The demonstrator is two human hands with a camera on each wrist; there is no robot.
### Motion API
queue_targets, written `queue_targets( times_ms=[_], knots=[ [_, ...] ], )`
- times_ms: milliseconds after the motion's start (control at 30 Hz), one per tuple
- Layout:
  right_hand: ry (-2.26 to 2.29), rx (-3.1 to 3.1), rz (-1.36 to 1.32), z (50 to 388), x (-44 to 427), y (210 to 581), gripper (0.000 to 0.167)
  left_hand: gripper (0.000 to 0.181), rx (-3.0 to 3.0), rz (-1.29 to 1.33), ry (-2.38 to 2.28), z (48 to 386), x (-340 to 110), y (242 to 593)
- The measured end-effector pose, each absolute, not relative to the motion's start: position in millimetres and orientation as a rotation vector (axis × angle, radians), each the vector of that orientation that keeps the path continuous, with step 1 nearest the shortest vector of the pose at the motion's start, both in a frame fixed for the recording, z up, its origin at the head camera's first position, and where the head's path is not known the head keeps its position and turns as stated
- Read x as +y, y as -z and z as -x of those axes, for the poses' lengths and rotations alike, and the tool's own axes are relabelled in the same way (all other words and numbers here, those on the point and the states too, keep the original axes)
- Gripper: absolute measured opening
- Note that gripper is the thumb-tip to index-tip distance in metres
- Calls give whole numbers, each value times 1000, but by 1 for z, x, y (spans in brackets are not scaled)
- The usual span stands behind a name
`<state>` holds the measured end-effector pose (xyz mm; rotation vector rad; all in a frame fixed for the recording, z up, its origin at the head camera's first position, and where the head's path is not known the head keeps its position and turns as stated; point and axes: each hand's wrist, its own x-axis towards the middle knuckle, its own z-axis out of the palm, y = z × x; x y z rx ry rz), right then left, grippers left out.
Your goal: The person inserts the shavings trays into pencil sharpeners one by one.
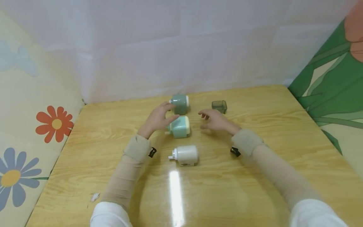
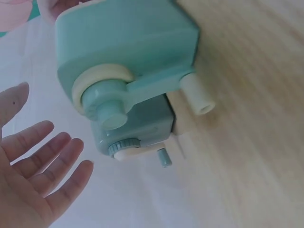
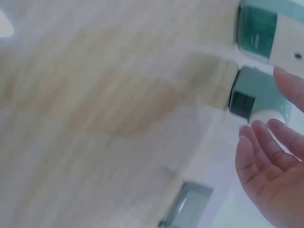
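Three crank pencil sharpeners lie on the table in a column. The dark green sharpener (image 1: 180, 104) is farthest back, the light teal sharpener (image 1: 180, 127) is in the middle, and the off-white sharpener (image 1: 187, 154) is nearest. My left hand (image 1: 158, 118) hovers left of the teal and green ones, fingers spread and holding nothing. In the left wrist view, the teal sharpener (image 2: 137, 38) shows its crank and cream knob. To the right, my right hand (image 1: 216, 121) is held in the air with loosely bent fingers. A dark square opening shows on the green sharpener (image 3: 270, 90) in the right wrist view.
A small see-through grey drawer (image 1: 219, 106) sits just beyond the right hand. A scrap of white paper (image 1: 95, 197) lies near the front left of the wooden table (image 1: 215, 189). A white cloth backdrop (image 1: 136, 63) and flower-printed panels stand around the table.
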<state>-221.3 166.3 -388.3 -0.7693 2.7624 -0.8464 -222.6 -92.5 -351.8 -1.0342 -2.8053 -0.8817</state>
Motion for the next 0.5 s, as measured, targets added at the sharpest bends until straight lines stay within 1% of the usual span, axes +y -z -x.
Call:
queue_targets(
  times_ms=[167,300,500],
  knots=[
    [786,2826,716,229,180,379,58,47,-2822,1009,879,236,-95,339],
    [707,2893,696,242,194,378,60,47,-2846,982,826,247,-98,326],
    [592,2897,656,259,214,374,67,46,-2880,985,675,261,-98,307]
  ],
)
